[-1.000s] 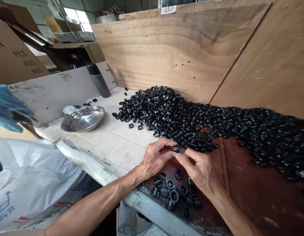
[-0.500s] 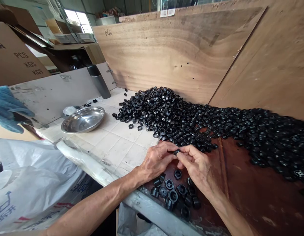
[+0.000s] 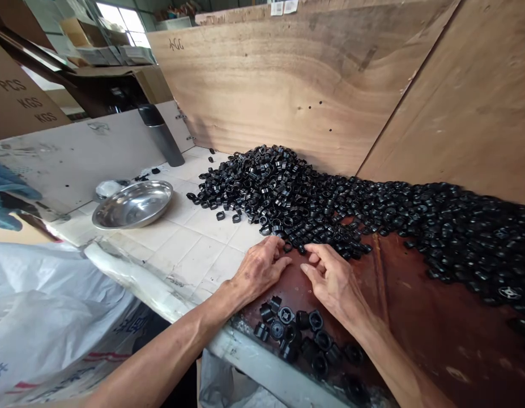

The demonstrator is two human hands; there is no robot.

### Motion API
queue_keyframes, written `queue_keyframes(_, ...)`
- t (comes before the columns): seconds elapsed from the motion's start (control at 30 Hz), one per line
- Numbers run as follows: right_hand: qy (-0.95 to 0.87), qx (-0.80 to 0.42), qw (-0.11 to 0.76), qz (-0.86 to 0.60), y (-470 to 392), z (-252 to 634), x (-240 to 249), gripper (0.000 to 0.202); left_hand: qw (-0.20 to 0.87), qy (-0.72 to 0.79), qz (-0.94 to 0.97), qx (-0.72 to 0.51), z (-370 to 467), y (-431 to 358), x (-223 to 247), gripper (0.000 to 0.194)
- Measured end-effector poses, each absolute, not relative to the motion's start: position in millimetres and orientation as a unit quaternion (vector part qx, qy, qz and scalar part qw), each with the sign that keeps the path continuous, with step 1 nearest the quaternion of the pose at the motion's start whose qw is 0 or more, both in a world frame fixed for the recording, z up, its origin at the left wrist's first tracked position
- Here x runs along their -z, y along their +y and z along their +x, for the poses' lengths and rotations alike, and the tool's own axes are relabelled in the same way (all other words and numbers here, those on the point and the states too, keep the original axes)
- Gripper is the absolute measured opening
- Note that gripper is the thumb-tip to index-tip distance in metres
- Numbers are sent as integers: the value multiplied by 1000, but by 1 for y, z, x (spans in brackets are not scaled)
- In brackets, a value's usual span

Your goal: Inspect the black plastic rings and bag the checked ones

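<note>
My left hand (image 3: 260, 263) is at the near edge of a big heap of black plastic rings (image 3: 270, 181), thumb and fingers apart, its fingertips beside a loose ring (image 3: 287, 247). Just right of it, my right hand (image 3: 332, 277) has its thumb apart from the fingers, and the index fingertip touches a small black part (image 3: 302, 249) at the heap's edge. Neither hand grips anything. Closer to me, several round black parts (image 3: 286, 314) lie in a loose group on the reddish-brown board (image 3: 415, 340).
A steel bowl (image 3: 135, 205) and a dark flask (image 3: 162, 136) stand at the left on the pale tiled surface (image 3: 194, 226). More black parts (image 3: 449, 226) stretch along the wooden panel (image 3: 287, 85) to the right. White sacks (image 3: 41, 317) hang below the left edge.
My hands, joined around a small black part before, have come apart and opened. That part is no longer between them, and the near group has more pieces at its right. The view has shifted slightly.
</note>
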State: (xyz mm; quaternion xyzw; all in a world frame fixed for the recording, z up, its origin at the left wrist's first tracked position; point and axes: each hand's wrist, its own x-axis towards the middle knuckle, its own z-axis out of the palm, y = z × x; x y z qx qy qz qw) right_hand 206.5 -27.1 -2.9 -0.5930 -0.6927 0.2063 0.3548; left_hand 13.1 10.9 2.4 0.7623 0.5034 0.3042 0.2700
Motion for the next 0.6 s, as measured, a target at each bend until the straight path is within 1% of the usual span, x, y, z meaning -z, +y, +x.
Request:
queue_keyframes(0.03, -711, -189, 347, -583, -26, 206, 6, 37, 243, 501, 772, -305, 16, 14, 4, 27)
queue_keyframes(0.07, -727, -177, 334, -573, -24, 206, 9, 41, 224, 497, 785, -296, 18, 16, 9, 32)
queue_keyframes(0.1, -739, -169, 322, -567, -23, 205, 12, 41, 211, 495, 795, -281, 20, 17, 12, 30)
queue_keyframes(0.13, -747, -162, 315, -563, -23, 205, 14, 39, 201, 497, 801, -267, 22, 18, 15, 24)
queue_keyframes(0.2, -748, -150, 317, -563, -21, 206, 15, 31, 191, 502, 804, -255, 23, 17, 15, 11)
queue_keyframes(0.23, -745, -143, 322, -566, -21, 206, 16, 28, 193, 501, 804, -256, 23, 16, 15, 9)
queue_keyframes(0.33, -752, -127, 327, -558, -19, 206, 16, 21, 215, 475, 807, -278, 21, 11, 13, 5)
queue_keyframes(0.4, -774, -122, 314, -536, -18, 205, 17, 17, 232, 453, 809, -292, 20, 9, 12, 3)
queue_keyframes(0.47, -792, -119, 294, -521, -16, 205, 19, 14, 250, 439, 810, -298, 20, 8, 10, 6)
queue_keyframes(0.6, -786, -117, 292, -532, -16, 209, 21, 20, 307, 437, 791, -297, 22, 6, 5, 12)
